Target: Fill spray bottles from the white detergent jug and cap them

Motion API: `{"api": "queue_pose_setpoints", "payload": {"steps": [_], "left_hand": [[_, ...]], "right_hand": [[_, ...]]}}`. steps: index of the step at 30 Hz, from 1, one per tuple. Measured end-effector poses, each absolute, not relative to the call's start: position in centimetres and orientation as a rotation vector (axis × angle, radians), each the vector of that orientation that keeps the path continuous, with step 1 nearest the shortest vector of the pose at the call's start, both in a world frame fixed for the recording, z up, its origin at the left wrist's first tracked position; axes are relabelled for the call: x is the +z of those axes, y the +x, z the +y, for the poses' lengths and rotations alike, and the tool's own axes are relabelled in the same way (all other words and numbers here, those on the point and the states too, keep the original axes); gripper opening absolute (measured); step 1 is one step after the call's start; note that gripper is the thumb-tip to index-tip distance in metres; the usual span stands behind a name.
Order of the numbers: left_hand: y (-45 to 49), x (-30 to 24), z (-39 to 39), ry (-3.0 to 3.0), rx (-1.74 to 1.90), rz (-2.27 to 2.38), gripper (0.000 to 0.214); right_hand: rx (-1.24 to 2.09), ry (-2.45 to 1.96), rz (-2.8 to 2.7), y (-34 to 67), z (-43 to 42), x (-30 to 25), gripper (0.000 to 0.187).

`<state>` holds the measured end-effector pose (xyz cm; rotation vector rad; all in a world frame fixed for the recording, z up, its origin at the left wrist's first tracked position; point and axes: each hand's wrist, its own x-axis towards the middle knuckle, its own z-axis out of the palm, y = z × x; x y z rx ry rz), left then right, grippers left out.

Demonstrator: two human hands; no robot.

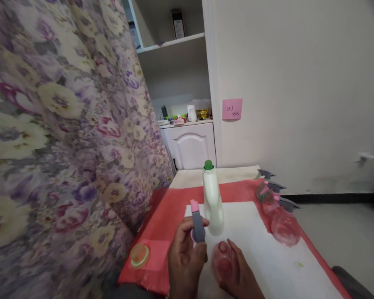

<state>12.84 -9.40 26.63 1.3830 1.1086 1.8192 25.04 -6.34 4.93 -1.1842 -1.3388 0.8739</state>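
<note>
My left hand [185, 257] is closed around a grey and pink spray trigger head [197, 222], held upright. My right hand [238, 270] wraps a clear pink bottle body [222, 261] resting low on the white cloth [268, 249]. A white bottle with a green cap [212, 199] stands just behind both hands. Three more pink spray bottles with grey triggers [277, 203] stand in a row at the right edge of the red mat [168, 216].
A floral curtain [65, 124] hangs close on the left. A round orange and green lid [139, 254] lies on the mat's left corner. Behind are a white cabinet [190, 145], shelves with small items, and a pink sticky note [232, 109] on the wall.
</note>
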Motion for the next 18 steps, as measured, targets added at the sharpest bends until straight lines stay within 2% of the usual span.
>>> {"api": "queue_pose_setpoints", "payload": {"steps": [2, 4, 7, 10, 18], "left_hand": [[11.1, 25.3, -8.2, 1.615, 1.761, 1.268, 0.027], [9.4, 23.2, -6.6, 1.964, 1.554, 1.458, 0.019], [7.4, 18.9, -4.4, 2.35, 1.148, 1.591, 0.018], [5.7, 14.7, -3.1, 2.496, 0.866, 1.696, 0.019], [1.4, 8.2, -2.3, 2.681, 0.858, 1.889, 0.028]], "right_hand": [[0.883, -1.217, -1.325, 24.9, -6.5, 5.1, 0.076], [0.903, -1.234, -1.321, 24.9, -6.7, 5.4, 0.074], [0.934, -1.224, -1.369, 25.3, -6.9, 5.9, 0.074], [0.94, -1.228, -1.394, 25.6, -6.7, 5.8, 0.071], [1.17, -1.279, -1.311, 26.0, -5.4, 4.8, 0.074]]}}
